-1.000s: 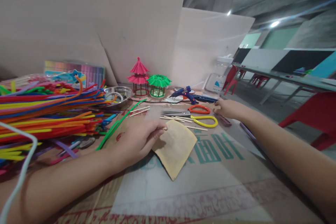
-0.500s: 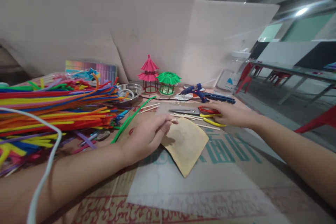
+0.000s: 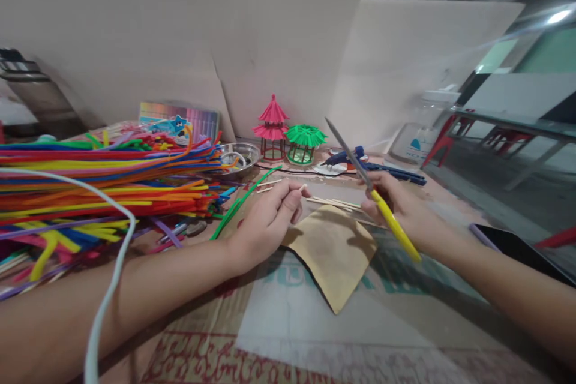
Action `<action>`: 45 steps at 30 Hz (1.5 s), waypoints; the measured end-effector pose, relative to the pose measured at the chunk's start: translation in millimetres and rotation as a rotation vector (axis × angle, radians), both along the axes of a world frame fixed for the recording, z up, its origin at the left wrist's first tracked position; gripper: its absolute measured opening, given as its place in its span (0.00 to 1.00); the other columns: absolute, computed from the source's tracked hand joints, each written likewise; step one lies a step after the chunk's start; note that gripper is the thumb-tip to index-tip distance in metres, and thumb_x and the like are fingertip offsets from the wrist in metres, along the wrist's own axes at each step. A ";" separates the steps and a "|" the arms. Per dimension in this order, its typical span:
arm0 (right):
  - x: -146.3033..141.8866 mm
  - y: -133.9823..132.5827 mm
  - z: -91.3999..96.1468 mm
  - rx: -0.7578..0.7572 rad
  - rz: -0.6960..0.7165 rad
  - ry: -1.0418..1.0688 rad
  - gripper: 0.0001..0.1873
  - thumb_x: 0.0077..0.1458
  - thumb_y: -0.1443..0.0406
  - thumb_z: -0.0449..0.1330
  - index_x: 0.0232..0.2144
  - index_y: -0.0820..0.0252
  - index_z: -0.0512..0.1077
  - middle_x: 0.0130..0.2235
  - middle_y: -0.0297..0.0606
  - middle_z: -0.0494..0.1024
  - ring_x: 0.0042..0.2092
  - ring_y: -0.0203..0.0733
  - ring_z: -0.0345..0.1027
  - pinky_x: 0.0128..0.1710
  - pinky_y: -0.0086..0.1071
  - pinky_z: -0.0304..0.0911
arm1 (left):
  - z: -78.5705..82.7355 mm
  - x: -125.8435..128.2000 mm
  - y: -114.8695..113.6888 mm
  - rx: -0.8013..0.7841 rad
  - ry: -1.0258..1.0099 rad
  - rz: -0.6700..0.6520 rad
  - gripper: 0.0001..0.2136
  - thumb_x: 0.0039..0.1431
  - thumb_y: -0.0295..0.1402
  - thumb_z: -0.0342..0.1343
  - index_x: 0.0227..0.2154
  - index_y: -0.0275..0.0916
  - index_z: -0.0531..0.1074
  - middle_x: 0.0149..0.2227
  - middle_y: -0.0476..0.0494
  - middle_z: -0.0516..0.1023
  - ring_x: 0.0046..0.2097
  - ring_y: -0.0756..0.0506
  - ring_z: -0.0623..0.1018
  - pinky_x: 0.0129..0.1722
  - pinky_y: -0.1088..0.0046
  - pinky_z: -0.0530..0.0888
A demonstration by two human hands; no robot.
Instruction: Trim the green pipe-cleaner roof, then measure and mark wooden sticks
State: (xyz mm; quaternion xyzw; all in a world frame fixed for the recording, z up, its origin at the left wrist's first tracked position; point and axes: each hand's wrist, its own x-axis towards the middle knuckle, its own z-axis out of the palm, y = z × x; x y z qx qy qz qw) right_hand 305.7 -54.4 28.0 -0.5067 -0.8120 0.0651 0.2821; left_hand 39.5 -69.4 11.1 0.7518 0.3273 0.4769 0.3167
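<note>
My left hand [image 3: 270, 216] pinches a short pale wooden stick [image 3: 303, 188] between thumb and fingertips; only its end shows. In my right hand [image 3: 402, 207] is a pair of scissors [image 3: 390, 222], raised off the table with the yellow handle toward me and the grey blades pointing up and to the left. Below and between the hands lies a tan square sheet [image 3: 335, 258], perhaps sandpaper, with slightly curled edges. Several thin wooden sticks [image 3: 335, 203] rest just behind it. A bent green pipe cleaner [image 3: 243, 204] lies left of my left hand.
Bundles of coloured pipe cleaners [image 3: 103, 174] cover the left side, crossed by a white cable [image 3: 119, 258]. At the back stand pink [image 3: 273, 123] and green [image 3: 306, 137] pavilion models, a metal bowl [image 3: 243, 159], a blue glue gun [image 3: 344, 157] and a plastic jug [image 3: 418, 126]. A phone [image 3: 517, 252] lies right.
My right hand has picked the scissors up from the table and brought them up and toward the middle. My left hand still holds the stick. The view has shifted to the left.
</note>
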 end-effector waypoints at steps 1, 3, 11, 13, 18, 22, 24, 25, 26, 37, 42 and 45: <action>-5.9 -6.6 0.0 -0.013 0.026 0.010 0.24 0.61 0.50 0.54 0.53 0.57 0.64 0.37 0.38 0.76 0.33 0.44 0.70 0.32 0.33 0.65 | 0.5 -0.3 -0.7 0.017 0.005 0.010 0.11 0.73 0.38 0.42 0.40 0.38 0.65 0.26 0.54 0.63 0.28 0.51 0.65 0.29 0.75 0.63; -14.0 -16.1 -1.7 0.009 0.073 0.001 0.24 0.59 0.48 0.57 0.50 0.57 0.66 0.37 0.39 0.75 0.33 0.44 0.69 0.31 0.34 0.64 | 2.4 -0.8 -3.1 0.071 0.025 0.028 0.09 0.72 0.37 0.44 0.41 0.39 0.65 0.28 0.53 0.64 0.30 0.51 0.65 0.31 0.75 0.64; -14.6 -19.6 -15.0 0.132 0.148 -0.067 0.22 0.55 0.52 0.65 0.44 0.59 0.67 0.36 0.39 0.72 0.33 0.44 0.65 0.31 0.34 0.59 | 6.2 0.2 -9.6 0.138 0.065 0.000 0.08 0.72 0.32 0.43 0.38 0.38 0.66 0.31 0.50 0.67 0.32 0.50 0.67 0.33 0.74 0.66; -15.0 -21.3 -14.7 0.145 0.166 -0.085 0.21 0.54 0.52 0.66 0.43 0.58 0.67 0.35 0.38 0.72 0.32 0.44 0.64 0.30 0.34 0.58 | 5.7 0.4 -9.2 0.144 0.064 -0.005 0.09 0.72 0.32 0.42 0.39 0.38 0.66 0.30 0.50 0.66 0.31 0.50 0.67 0.33 0.74 0.66; -16.6 -25.9 -12.9 0.176 0.190 -0.113 0.21 0.56 0.51 0.64 0.43 0.58 0.66 0.34 0.37 0.71 0.31 0.43 0.63 0.30 0.33 0.55 | 7.8 -0.4 -9.8 0.196 0.153 -0.003 0.12 0.71 0.33 0.43 0.33 0.38 0.66 0.30 0.48 0.68 0.33 0.49 0.69 0.36 0.73 0.69; -17.8 -27.5 -12.5 0.183 0.210 -0.100 0.21 0.58 0.50 0.62 0.44 0.59 0.66 0.34 0.38 0.71 0.31 0.43 0.63 0.29 0.33 0.55 | 10.7 -1.5 -11.3 0.241 0.185 0.004 0.12 0.71 0.32 0.44 0.30 0.38 0.65 0.31 0.47 0.71 0.34 0.49 0.71 0.37 0.73 0.71; -18.5 -28.2 -11.7 0.181 0.213 -0.098 0.20 0.59 0.51 0.61 0.44 0.59 0.66 0.33 0.37 0.71 0.30 0.42 0.62 0.29 0.33 0.54 | 11.0 -1.8 -11.1 0.257 0.191 -0.005 0.12 0.70 0.31 0.44 0.29 0.39 0.65 0.31 0.46 0.72 0.35 0.49 0.72 0.38 0.73 0.72; -18.8 -28.6 -11.1 0.180 0.213 -0.103 0.20 0.59 0.51 0.61 0.44 0.59 0.66 0.33 0.37 0.71 0.30 0.42 0.62 0.29 0.33 0.54 | 10.8 -2.0 -10.8 0.260 0.197 -0.008 0.12 0.70 0.31 0.45 0.29 0.39 0.65 0.32 0.46 0.72 0.35 0.49 0.72 0.38 0.73 0.72; -19.0 -28.8 -10.5 0.180 0.213 -0.111 0.19 0.59 0.52 0.61 0.44 0.59 0.67 0.33 0.37 0.70 0.30 0.42 0.62 0.29 0.33 0.54 | 10.6 -2.1 -10.4 0.263 0.201 -0.009 0.12 0.70 0.31 0.45 0.29 0.39 0.65 0.32 0.46 0.72 0.35 0.49 0.72 0.38 0.72 0.73; -16.5 -28.9 -7.8 0.195 0.230 -0.160 0.20 0.56 0.54 0.65 0.44 0.58 0.65 0.34 0.35 0.68 0.31 0.42 0.61 0.30 0.33 0.54 | 10.4 -2.3 -11.3 0.253 0.221 -0.024 0.13 0.69 0.29 0.45 0.27 0.39 0.65 0.30 0.47 0.71 0.37 0.48 0.73 0.41 0.71 0.73; -16.5 -29.5 -7.1 0.172 0.225 -0.161 0.20 0.57 0.53 0.63 0.45 0.58 0.65 0.34 0.37 0.70 0.32 0.43 0.63 0.31 0.34 0.55 | 9.8 -1.7 -10.8 0.264 0.224 -0.021 0.12 0.68 0.28 0.45 0.27 0.38 0.65 0.28 0.48 0.70 0.33 0.49 0.71 0.36 0.74 0.71; -15.6 -28.8 -4.8 0.179 0.236 -0.189 0.18 0.57 0.53 0.62 0.43 0.57 0.66 0.34 0.37 0.70 0.32 0.44 0.64 0.31 0.34 0.55 | 9.6 -2.1 -10.8 0.255 0.226 -0.021 0.12 0.68 0.27 0.46 0.27 0.39 0.66 0.27 0.49 0.68 0.32 0.49 0.70 0.36 0.74 0.71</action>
